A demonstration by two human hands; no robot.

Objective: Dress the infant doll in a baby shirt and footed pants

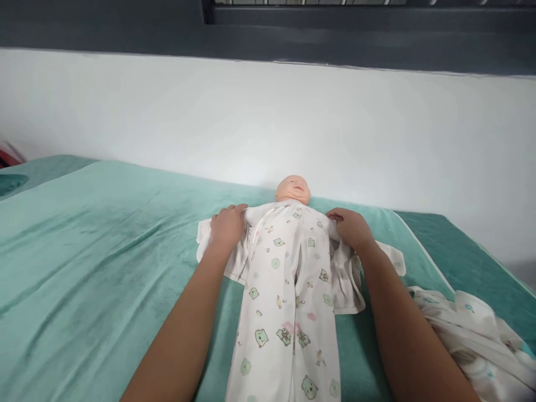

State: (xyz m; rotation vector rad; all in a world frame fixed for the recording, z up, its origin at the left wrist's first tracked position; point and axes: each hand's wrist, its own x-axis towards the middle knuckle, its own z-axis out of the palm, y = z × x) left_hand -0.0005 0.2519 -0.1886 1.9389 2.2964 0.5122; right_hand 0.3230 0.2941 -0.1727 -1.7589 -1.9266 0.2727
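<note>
A baby doll lies face up, its bare head (292,188) toward the wall. Over its body stretches a long white baby garment (274,279) printed with green bears, running down toward me. Plain white baby clothing (347,290) is spread out beneath, showing on both sides. At the doll's shoulder on the left, my left hand (229,226) has its fingers closed on a white sleeve. My right hand (352,226) pinches white cloth at the opposite shoulder, fingers bent. The doll's arms and legs are hidden by cloth.
A green sheet (125,251) with creases covers the bed. Crumpled white baby clothes (481,340) lie at the lower right, beside my right forearm. Behind the doll's head rises a white wall (268,123), with a dark window frame (355,33) above.
</note>
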